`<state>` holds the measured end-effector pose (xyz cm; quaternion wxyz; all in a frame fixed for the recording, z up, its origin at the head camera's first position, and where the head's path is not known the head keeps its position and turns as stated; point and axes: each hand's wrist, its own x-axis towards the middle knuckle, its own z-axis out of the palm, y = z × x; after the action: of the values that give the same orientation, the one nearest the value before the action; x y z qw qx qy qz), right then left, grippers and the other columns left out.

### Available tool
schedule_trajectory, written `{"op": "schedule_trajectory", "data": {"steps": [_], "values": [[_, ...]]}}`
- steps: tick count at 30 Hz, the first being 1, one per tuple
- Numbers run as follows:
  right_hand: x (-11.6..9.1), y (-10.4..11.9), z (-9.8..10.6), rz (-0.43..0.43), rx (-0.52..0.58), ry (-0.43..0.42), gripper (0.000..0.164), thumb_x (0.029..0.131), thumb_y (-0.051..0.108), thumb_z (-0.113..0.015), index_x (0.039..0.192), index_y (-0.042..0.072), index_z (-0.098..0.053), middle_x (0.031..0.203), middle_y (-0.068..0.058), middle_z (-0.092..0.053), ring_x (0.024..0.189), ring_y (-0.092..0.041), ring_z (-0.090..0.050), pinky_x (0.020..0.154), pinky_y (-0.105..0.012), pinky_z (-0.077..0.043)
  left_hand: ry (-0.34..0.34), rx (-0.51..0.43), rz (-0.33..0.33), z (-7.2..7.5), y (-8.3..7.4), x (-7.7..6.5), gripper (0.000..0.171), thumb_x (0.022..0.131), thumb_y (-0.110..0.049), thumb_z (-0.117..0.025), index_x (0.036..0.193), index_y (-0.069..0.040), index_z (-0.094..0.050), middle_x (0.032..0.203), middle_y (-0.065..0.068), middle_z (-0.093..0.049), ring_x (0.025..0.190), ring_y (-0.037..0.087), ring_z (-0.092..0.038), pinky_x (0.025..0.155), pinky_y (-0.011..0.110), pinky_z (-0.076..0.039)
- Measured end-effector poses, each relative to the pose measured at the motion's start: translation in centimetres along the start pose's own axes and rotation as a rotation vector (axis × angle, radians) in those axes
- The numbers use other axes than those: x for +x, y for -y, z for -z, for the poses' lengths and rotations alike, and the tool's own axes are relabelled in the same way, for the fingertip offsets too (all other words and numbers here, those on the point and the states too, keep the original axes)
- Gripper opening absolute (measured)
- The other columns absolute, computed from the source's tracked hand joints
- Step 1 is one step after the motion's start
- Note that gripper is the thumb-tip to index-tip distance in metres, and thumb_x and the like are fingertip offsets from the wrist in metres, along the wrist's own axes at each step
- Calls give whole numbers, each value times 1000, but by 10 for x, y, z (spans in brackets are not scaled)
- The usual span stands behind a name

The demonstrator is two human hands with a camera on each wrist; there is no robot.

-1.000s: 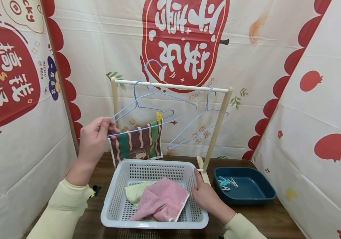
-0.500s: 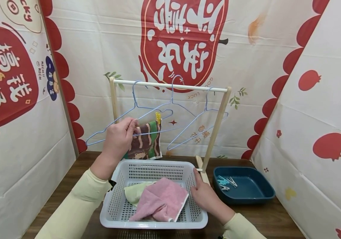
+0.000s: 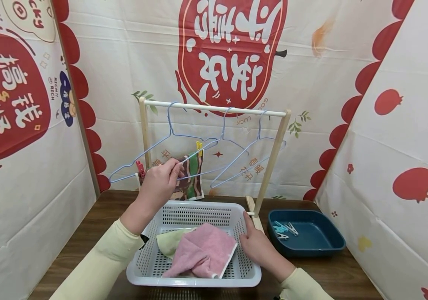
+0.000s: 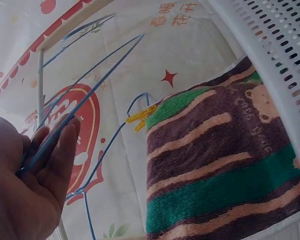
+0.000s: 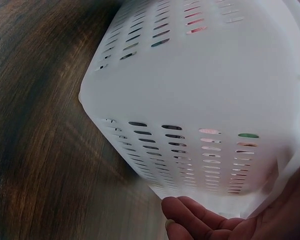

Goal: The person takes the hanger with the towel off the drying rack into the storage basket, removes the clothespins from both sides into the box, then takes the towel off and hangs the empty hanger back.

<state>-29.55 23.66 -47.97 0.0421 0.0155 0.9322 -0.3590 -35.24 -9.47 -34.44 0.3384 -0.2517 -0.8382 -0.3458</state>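
Note:
My left hand (image 3: 158, 183) pinches the left end of a blue wire clothes hanger (image 3: 224, 125), whose hook is at the white rod of a small drying rack (image 3: 214, 108). Thumb and fingers meet on the wire in the left wrist view. Beyond that hand hangs a striped towel (image 4: 205, 140) on another hanger (image 3: 170, 121), with a yellow clip (image 3: 199, 146) and a red clip (image 3: 140, 167). My right hand (image 3: 257, 243) grips the right rim of a white plastic basket (image 3: 195, 282), its fingers curled outside, under the rim. Pink (image 3: 208, 246) and pale green (image 3: 170, 242) cloths lie inside.
A third blue hanger (image 3: 260, 125) hangs at the rod's right end. On the right of the wooden table (image 3: 83, 233) stands a dark blue tray (image 3: 319, 233) with several clothes pegs (image 3: 280, 228). Printed fabric walls enclose the left, back and right.
My left hand has moved the hanger rightward and down; its hook, formerly above the rod, is now at rod level between the other two hangers. The right hand stays on the basket.

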Motion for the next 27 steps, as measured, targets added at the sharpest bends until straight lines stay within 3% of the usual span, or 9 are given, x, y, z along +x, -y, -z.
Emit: {"op": "schedule_trajectory", "data": {"steps": [7, 15, 18, 21, 24, 27], "values": [[0, 0, 0, 4, -5, 3, 79, 113, 21, -57, 179, 23, -14, 157, -35, -53, 78, -23, -76, 55, -40, -65, 15, 51, 30, -7, 3, -9, 14, 113, -22, -67, 110, -9, -72, 87, 9, -76, 65, 22, -62, 55, 38, -54], [-2, 1, 0, 1, -6, -2, 79, 113, 20, -58, 179, 22, -14, 158, -35, -52, 82, -25, -77, 55, -41, -65, 6, 39, 96, -8, 10, -13, 35, 111, -28, -69, 138, -6, -70, 116, 15, -79, 97, 31, -78, 82, 54, -66], [-1, -1, 0, -5, 0, -3, 79, 113, 20, -58, 179, 23, -15, 159, -35, -51, 85, -26, -78, 56, -41, -65, -24, 30, 69, -5, 12, -13, 33, 109, -26, -71, 135, -5, -71, 119, 14, -76, 103, 30, -74, 87, 53, -64], [0, -2, 0, -9, 5, -2, 79, 113, 21, -58, 179, 24, -15, 161, -34, -50, 86, -26, -78, 58, -41, -66, -91, 30, -12, 2, 17, -12, 24, 107, -19, -71, 124, -3, -72, 116, 14, -73, 101, 31, -69, 87, 51, -62], [0, -1, 0, 0, 9, 2, 79, 113, 21, -58, 179, 23, -15, 161, -35, -49, 86, -26, -77, 58, -42, -66, -171, 50, -82, 15, 24, -10, 17, 104, -14, -72, 116, -1, -71, 113, 15, -71, 103, 35, -66, 90, 53, -58], [-1, 0, 0, 2, 12, 2, 79, 113, 21, -57, 179, 24, -14, 161, -35, -49, 86, -26, -77, 57, -41, -65, -228, 97, -84, 33, 32, -9, 16, 103, -12, -73, 114, -1, -70, 112, 16, -70, 100, 35, -63, 91, 54, -56]]}}
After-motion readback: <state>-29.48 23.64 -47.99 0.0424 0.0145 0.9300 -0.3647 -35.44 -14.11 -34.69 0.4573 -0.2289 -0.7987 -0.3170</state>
